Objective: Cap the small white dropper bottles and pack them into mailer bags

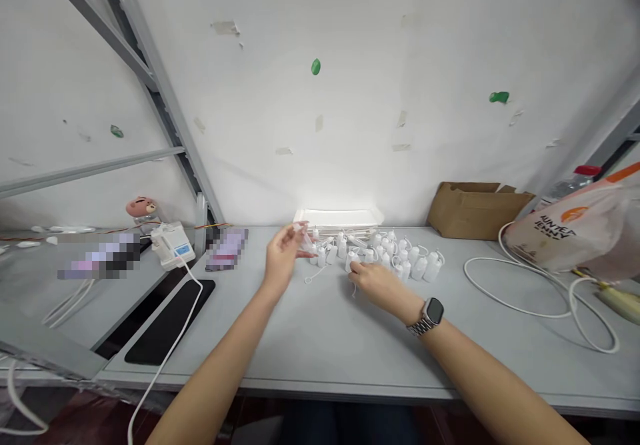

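Observation:
My left hand [283,250] is raised at the left end of a group of small white squeeze bottles [386,258], its fingers closed round a small translucent bottle [304,239]. My right hand [376,282] is low over the table, fingers pinched together at the base of one white bottle [351,258]. A thin white strand [354,291] hangs below those fingers; what they grip is hidden. Several bottles stand upright with thin looped straps at their tops. One strap with a ring end [308,280] lies on the table by my left hand.
Behind the bottles is a white tray [340,218] against the wall. To the right are a cardboard box [475,208], a white cable [520,313] and a plastic bag [560,231]. A black flat object [173,321] and a white power strip [173,245] lie left.

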`<state>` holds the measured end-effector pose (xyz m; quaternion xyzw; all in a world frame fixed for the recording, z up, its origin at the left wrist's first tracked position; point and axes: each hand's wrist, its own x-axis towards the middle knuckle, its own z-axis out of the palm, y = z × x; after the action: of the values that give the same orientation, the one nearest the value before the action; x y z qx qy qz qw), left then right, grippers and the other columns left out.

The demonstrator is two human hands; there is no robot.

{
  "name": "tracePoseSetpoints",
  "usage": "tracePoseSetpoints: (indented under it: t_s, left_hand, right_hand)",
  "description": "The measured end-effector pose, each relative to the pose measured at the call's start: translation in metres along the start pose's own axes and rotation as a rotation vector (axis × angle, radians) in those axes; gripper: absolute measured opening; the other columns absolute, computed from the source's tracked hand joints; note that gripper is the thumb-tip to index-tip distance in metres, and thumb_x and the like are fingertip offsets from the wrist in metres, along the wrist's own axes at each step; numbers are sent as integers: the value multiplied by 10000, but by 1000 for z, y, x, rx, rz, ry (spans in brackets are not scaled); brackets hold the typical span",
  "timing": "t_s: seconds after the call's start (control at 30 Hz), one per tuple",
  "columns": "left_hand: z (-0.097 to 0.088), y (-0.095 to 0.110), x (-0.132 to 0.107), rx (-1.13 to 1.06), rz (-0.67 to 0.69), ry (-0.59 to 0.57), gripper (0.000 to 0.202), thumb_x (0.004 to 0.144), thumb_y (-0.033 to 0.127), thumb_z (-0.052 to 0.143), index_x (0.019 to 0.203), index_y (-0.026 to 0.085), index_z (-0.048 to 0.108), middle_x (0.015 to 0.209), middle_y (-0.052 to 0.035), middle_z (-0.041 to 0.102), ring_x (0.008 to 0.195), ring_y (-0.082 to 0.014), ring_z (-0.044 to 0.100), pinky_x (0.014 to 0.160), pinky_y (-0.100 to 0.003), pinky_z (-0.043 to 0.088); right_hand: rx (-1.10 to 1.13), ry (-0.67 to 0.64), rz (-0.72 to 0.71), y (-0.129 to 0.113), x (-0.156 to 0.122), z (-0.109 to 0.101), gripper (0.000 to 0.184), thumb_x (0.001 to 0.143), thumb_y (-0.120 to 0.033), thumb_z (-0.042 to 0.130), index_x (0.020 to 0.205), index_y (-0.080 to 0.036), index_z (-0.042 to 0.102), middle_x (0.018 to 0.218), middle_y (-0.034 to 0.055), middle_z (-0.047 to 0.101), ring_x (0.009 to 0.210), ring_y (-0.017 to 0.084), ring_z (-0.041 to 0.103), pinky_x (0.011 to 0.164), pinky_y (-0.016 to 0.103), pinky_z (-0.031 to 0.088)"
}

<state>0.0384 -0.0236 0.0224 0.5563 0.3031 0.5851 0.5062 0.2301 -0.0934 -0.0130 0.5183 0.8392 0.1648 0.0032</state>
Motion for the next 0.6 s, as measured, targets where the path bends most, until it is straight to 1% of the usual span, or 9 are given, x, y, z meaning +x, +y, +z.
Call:
tracePoseSetpoints:
  t_s: [0.07, 0.13, 0.2, 0.27, 0.37, 0.5, 0.6]
  left_hand:
    - [6, -15, -8, 12, -74, -58, 418, 665, 434, 665, 951, 133, 618, 869, -52, 639, 744, -174, 624, 530, -299, 576]
    - [9, -27, -14, 10, -143, -121, 432, 657, 430, 675, 969, 136, 628, 858, -47, 652, 763, -180, 623, 574, -327, 587]
    - [9, -34, -17, 14, -173, -158, 427, 661, 427, 674, 973, 138, 636, 871, -48, 659, 803, -186, 621, 622, -342, 590]
    - [9, -36, -19, 27, -176, -157, 418, 662, 429, 674, 959, 137, 644, 890, -54, 662, 836, -192, 619, 657, -350, 588]
    - [7, -34, -18, 41, -165, -120, 427, 656, 451, 671, 936, 130, 650, 898, -63, 666, 856, -206, 620, 676, -360, 580]
    - [5, -31, -17, 50, -168, -84, 440, 644, 472, 671, 916, 127, 652, 903, -65, 667, 863, -217, 619, 675, -360, 570]
    - [4, -32, -17, 47, -180, -84, 452, 656, 468, 660, 954, 129, 646, 912, -65, 664, 852, -210, 620, 667, -352, 567]
  right_hand:
    - [8, -2, -7, 0, 1, 3, 230, 788, 21, 424, 720, -130, 584, 796, 73, 573, 582, 125, 516, 502, 275, 280]
    - [23, 11, -12, 0, 2, 5, 223, 797, 11, 425, 729, -131, 582, 801, 71, 573, 587, 128, 517, 513, 277, 287]
    - [68, 33, -2, 1, 2, 7, 212, 817, -19, 422, 736, -134, 581, 802, 66, 572, 585, 126, 512, 518, 275, 291]
    - [154, 51, 42, 2, 0, 6, 199, 837, -68, 425, 739, -137, 583, 801, 62, 572, 585, 124, 505, 519, 268, 299]
    - [372, 81, 127, 4, -2, 2, 159, 837, -113, 455, 753, -151, 585, 810, 52, 574, 620, 125, 513, 540, 252, 336]
    - [743, 160, 209, 10, -2, -2, 95, 819, -191, 519, 745, -178, 576, 800, 27, 564, 659, 121, 517, 597, 248, 398]
    - [1014, 173, 302, 12, 0, -3, 126, 789, -268, 566, 700, -180, 574, 739, 9, 556, 619, 114, 501, 595, 260, 406]
